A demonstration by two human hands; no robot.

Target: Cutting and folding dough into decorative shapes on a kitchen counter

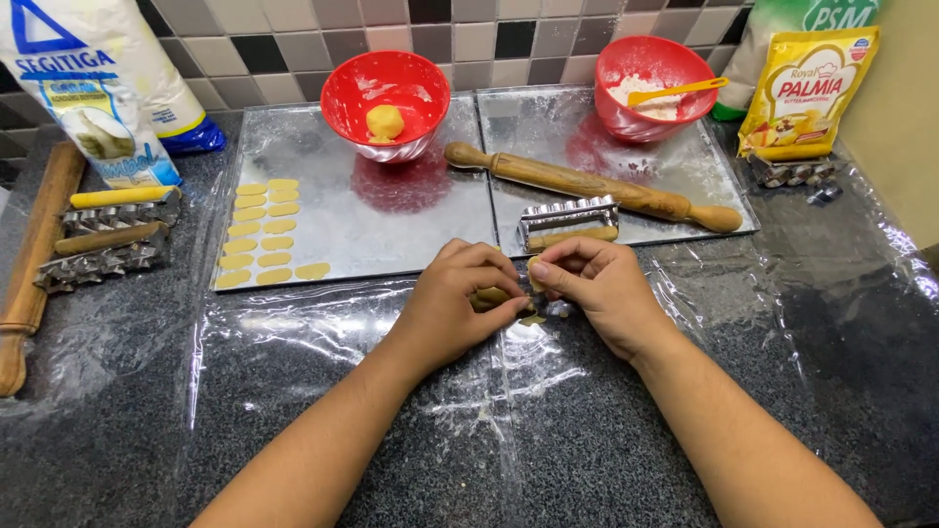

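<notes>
Left hand [460, 308]: fingers pinched on a small dough piece [492, 294], low over the plastic-covered bench [293, 391].
Right hand [597, 288]: fingers nipping the same dough's edge.
Nearby: roller cutter [567, 223], tray [411, 210] of cut ovals [264, 235].
Risk: soft dough likely tears or smears if pinched harder.

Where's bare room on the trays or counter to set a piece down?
Free: the left tray right of the oval dough pieces, below the red bowl; the plastic sheet left of the left hand. Crowded: the right tray, crossed by the rolling pin and metal cutter.
</notes>
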